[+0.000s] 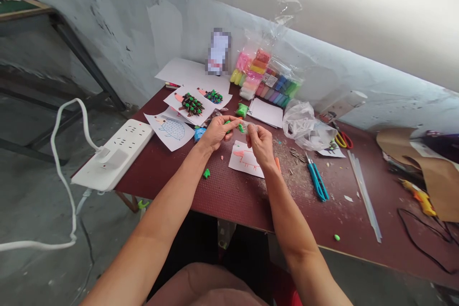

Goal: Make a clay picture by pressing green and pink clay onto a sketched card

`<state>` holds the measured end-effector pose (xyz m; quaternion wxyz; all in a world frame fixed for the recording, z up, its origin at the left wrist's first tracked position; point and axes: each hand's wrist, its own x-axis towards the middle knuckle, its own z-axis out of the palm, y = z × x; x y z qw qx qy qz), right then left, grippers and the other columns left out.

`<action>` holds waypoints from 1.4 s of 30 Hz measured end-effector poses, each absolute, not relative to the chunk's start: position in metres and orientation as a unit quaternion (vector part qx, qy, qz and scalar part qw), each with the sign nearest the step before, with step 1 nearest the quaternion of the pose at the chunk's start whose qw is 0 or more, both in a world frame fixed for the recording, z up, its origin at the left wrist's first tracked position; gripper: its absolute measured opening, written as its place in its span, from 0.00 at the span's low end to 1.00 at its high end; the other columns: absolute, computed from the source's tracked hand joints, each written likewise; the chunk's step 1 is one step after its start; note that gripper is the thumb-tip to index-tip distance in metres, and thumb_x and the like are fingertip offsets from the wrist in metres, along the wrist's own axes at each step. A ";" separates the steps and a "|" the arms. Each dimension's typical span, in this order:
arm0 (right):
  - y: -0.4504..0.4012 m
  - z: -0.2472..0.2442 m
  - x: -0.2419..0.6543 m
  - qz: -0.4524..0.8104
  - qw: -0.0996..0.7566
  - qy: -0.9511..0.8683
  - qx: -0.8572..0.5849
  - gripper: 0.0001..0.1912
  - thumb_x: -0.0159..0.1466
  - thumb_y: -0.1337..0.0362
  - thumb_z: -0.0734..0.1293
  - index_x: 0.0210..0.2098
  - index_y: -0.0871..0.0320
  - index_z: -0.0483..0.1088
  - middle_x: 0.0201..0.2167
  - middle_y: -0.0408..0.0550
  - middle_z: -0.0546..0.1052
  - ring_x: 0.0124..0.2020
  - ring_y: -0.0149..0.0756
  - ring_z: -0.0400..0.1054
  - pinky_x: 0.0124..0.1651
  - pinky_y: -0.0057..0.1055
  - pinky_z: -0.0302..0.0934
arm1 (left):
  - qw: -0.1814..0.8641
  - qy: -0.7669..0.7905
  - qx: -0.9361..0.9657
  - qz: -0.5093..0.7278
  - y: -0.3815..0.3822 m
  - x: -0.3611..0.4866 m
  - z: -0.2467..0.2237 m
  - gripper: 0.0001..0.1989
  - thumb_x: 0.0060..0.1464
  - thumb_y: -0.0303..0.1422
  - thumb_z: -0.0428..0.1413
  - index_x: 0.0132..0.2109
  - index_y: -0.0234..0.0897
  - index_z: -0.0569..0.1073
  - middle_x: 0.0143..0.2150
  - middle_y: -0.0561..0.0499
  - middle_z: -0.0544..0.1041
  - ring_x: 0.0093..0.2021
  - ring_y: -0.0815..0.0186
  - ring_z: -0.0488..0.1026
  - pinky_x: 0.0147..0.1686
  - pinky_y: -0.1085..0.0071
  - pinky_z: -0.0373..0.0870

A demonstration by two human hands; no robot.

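Green modelling clay (241, 128) held in both hands (217, 134) (260, 146); packet label (271, 80) unreadable.

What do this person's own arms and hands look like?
Both the left arm and the right arm are bare, with no sleeves in view. The left hand and right hand wear no gloves. A dusty-pink garment shows at the bottom of the view.

Dark red tabletop (229, 205) with power strip (114, 153), paper sheets (263, 112), modelling clay packs (267, 79)
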<state>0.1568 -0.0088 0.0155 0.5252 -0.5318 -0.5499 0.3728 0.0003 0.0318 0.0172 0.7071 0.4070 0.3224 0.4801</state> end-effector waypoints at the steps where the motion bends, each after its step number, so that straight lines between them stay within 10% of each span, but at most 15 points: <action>1: -0.008 0.016 0.158 0.378 0.527 -0.545 -0.531 0.32 0.59 0.33 0.70 0.21 0.54 0.65 0.17 0.38 0.67 0.18 0.26 0.56 0.23 0.28 0.52 | 0.703 0.324 0.417 0.475 0.032 -0.001 0.017 0.11 0.53 0.33 0.70 0.33 0.31 0.78 0.28 0.55 0.75 0.15 0.83 0.57 0.14 0.79 0.48; 35: -0.009 0.013 0.156 0.388 0.489 -0.549 -0.555 0.22 0.57 0.45 0.77 0.30 0.54 0.69 0.23 0.38 0.71 0.23 0.27 0.64 0.27 0.27 0.61 | 0.646 0.371 0.483 0.460 0.026 0.003 0.019 0.18 0.48 0.37 0.73 0.27 0.34 0.72 0.21 0.60 0.67 0.14 0.80 0.60 0.14 0.79 0.52; 42: -0.010 0.015 0.153 0.409 0.513 -0.534 -0.532 0.18 0.58 0.48 0.75 0.30 0.54 0.69 0.27 0.41 0.76 0.23 0.26 0.65 0.28 0.28 0.63 | 0.658 0.377 0.451 0.471 0.027 0.005 0.019 0.16 0.60 0.33 0.64 0.27 0.33 0.71 0.25 0.55 0.74 0.13 0.79 0.62 0.13 0.78 0.51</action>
